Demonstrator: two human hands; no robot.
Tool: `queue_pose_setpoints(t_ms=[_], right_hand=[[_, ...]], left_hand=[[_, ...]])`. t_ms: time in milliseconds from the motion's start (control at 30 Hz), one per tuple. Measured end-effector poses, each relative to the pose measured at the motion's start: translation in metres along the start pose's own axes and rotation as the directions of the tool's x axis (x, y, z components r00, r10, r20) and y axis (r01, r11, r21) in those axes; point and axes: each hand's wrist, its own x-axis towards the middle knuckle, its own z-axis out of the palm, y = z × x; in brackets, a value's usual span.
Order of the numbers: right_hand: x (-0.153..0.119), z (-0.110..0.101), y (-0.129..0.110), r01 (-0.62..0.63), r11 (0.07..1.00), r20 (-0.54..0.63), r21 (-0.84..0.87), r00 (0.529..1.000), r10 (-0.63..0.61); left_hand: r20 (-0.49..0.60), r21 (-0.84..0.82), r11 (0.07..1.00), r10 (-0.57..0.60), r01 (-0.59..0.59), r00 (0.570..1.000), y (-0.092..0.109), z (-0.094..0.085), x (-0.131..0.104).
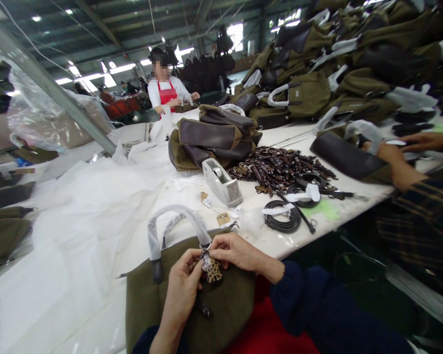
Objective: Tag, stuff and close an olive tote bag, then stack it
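Observation:
An olive-green handbag (pixel 143 295) lies in front of me at the table's near edge, its two handles (pixel 177 211) wrapped in white film. A leopard-print charm (pixel 211 269) hangs at the base of a handle, by a metal ring. My left hand (pixel 184 280) pinches the charm's upper part from the left. From the right, my right hand (pixel 239 253) closes thumb and fingers on the same spot near the ring. Just what each fingertip grips there is partly hidden. Below the left hand, a short dark strap piece (pixel 205 309) lies against the bag.
Beyond the bag stand a tape dispenser (pixel 222 184), a heap of dark charms (pixel 284 167) and coiled black straps (pixel 282 216). Stacked bags (pixel 214 137) rise behind. White sheets (pixel 77 236) cover the left. At right, a co-worker's hands (pixel 395 152) touch another bag (pixel 347 152).

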Motion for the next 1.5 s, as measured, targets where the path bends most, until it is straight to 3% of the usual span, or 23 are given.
queue_pose_setpoints(t_ms=[200,333,433,533,600,667,767,867,967,1033,1333,1500], right_hand=[[0.002,0.000,-0.004,-0.014,1.000,0.003,-0.022,1.000,0.014],[0.002,0.003,0.001,-0.006,0.999,-0.027,-0.043,1.000,0.005],[-0.008,0.008,0.005,0.099,0.975,-0.093,-0.200,0.988,-0.119],[-0.030,0.010,0.003,0.246,0.883,-0.102,-0.400,0.945,-0.309],[-0.048,0.004,-0.002,0.271,0.845,-0.134,-0.461,0.920,-0.369],[-0.065,-0.009,-0.006,0.216,0.830,-0.255,-0.515,0.885,-0.389],[-0.084,-0.037,-0.009,0.061,0.778,-0.454,-0.625,0.783,-0.426],[-0.090,-0.061,-0.007,-0.107,0.640,-0.492,-0.761,0.738,-0.462],[-0.085,-0.072,-0.002,-0.230,0.501,-0.483,-0.834,0.743,-0.464],[-0.080,-0.074,0.001,-0.238,0.471,-0.465,-0.849,0.760,-0.455],[-0.082,-0.079,0.005,-0.243,0.542,-0.464,-0.805,0.827,-0.319],[-0.083,-0.079,0.002,-0.268,0.593,-0.508,-0.759,0.813,-0.284]], left_hand=[[0.023,-0.053,0.998,-0.042,0.044,0.999,0.015,-0.002,-0.002],[0.024,-0.038,0.996,-0.082,0.083,0.996,0.012,0.005,0.004],[-0.001,-0.030,0.998,-0.053,0.053,0.999,0.005,0.008,0.009],[0.001,-0.043,0.999,-0.032,0.032,0.999,0.001,0.007,0.011],[0.017,-0.077,0.995,-0.056,0.057,0.998,0.000,0.005,0.010],[0.050,-0.136,0.986,-0.093,0.099,0.994,0.000,0.004,0.008],[0.096,-0.210,0.969,-0.114,0.132,0.989,0.001,0.002,0.006],[0.129,-0.223,0.966,-0.102,0.129,0.986,0.003,0.002,0.002],[0.136,-0.211,0.969,-0.101,0.128,0.986,0.006,0.003,0.001],[0.124,-0.186,0.976,-0.094,0.116,0.988,0.007,0.003,0.000],[0.042,-0.046,0.999,-0.014,0.016,0.999,0.005,0.006,0.001],[0.023,-0.035,0.999,-0.021,0.022,1.000,0.007,0.006,0.003]])
